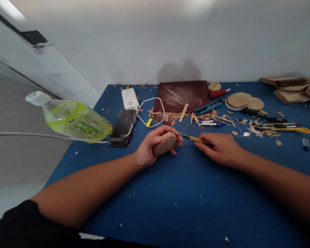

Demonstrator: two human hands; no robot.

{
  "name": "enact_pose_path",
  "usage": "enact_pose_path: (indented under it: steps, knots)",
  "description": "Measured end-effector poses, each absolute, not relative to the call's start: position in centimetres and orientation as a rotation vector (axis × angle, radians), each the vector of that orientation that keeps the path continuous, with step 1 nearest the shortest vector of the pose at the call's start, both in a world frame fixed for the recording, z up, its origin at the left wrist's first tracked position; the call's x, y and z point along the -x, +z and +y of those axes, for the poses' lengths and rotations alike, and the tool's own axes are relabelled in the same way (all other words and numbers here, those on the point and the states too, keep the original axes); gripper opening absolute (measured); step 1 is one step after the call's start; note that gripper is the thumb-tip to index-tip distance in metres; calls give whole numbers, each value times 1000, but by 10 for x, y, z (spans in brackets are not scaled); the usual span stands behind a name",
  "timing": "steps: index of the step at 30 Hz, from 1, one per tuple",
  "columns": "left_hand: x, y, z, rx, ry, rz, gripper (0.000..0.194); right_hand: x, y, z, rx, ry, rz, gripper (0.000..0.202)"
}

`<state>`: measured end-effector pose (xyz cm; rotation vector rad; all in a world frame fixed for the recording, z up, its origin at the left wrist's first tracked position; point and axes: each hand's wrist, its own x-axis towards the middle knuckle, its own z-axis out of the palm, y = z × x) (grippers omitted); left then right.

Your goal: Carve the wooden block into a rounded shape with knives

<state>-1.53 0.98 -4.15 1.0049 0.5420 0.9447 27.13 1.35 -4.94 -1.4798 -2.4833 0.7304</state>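
A rounded, light-brown wood piece (165, 144) rests in my left hand (155, 144), with the thumb on its near side and the fingers curled behind it. To the right, my right hand (220, 147) grips a thin carving knife (198, 139) with a yellowish handle. The knife's dark blade points left towards the wood piece and stands apart from it. Both hands are over the blue table (170, 203). Wood shavings (174, 116) lie scattered behind them.
Behind the hands are a dark red mat (184, 96), a blue cutter (208, 107), pens (209, 123) and wooden discs (239, 100). A bottle (74, 119), a dark phone (122, 129), a white power bank (130, 98) and its cable stand left. Wood blocks (290, 94) lie back right.
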Motion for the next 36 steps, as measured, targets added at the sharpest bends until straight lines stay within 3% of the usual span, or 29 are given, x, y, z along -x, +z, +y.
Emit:
enact_pose_path:
  steps: [14,36]
  knots:
    - [14,-44,9,-1111,935,612,29,-272,-51,14,1469,726,-2476,38]
    - [15,-43,11,-1005,938,557,45,-272,-50,13,1459,733,-2462,37]
